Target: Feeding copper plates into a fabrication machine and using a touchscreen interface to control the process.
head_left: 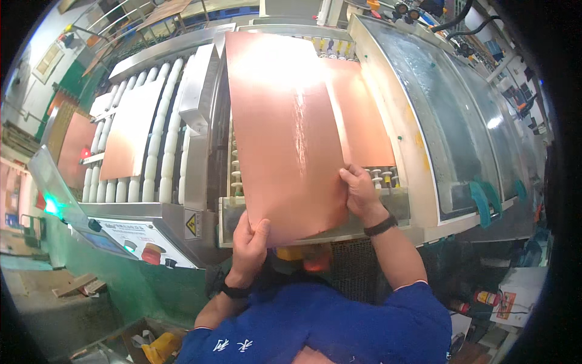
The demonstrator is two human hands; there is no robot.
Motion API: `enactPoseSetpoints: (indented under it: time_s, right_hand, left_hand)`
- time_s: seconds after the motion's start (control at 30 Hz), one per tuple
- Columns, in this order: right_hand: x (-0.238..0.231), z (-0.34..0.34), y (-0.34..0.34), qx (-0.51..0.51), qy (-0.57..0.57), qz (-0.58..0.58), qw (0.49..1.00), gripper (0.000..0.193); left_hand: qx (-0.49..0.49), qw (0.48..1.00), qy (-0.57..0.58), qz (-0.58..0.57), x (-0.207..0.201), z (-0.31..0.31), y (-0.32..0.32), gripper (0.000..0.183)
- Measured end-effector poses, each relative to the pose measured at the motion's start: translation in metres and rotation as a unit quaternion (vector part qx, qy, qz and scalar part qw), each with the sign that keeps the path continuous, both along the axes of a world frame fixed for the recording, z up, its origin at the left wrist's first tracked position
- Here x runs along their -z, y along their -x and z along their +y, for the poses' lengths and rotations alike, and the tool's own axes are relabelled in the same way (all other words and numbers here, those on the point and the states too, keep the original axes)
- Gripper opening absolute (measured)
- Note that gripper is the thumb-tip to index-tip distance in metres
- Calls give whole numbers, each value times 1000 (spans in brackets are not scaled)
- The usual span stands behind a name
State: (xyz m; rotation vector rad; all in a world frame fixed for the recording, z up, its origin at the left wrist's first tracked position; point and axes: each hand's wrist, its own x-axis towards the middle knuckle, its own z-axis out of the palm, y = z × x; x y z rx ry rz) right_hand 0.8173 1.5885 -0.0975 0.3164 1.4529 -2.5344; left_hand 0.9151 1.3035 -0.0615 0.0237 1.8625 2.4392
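A large copper-coloured sheet [285, 139] is held up in front of me, tilted, with bright glare across its far end. My left hand [250, 246] pinches its near left corner, thumb on top. Farther up the right edge, my right hand [362, 191] grips the sheet with the thumb on its face. Behind it, a second copper sheet [364, 115] lies on the roller bed of the machine, partly hidden by the held one. The fingers under the held sheet are out of sight.
To the left, white rollers [154, 145] carry another copper sheet [130, 130]. A control panel [142, 239] with a red button juts out at the near left. Glass-covered tanks [442, 109] stand on the right, with green gloves [485, 200] at their front edge.
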Motion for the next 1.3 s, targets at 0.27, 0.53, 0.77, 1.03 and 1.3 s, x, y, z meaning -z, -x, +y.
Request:
enactPoseSetpoints:
  time_s: [0.27,0.53,0.77,1.03,1.3]
  right_hand:
    - [-6,2,50,71,-112,11,991,18]
    - [18,9,110,149,-113,11,982,17]
    - [61,24,169,109,-290,-7,951,13]
    - [90,33,177,119,-351,-12,929,13]
    - [108,47,188,63,-495,67,864,9]
  left_hand:
    - [-31,999,34,7,17,8,-18,62]
    - [-12,983,183,-9,29,-4,-34,51]
    - [-3,972,234,5,30,-8,-32,45]
    - [29,945,319,67,32,-15,-31,46]
    - [47,938,335,81,35,-16,-30,44]
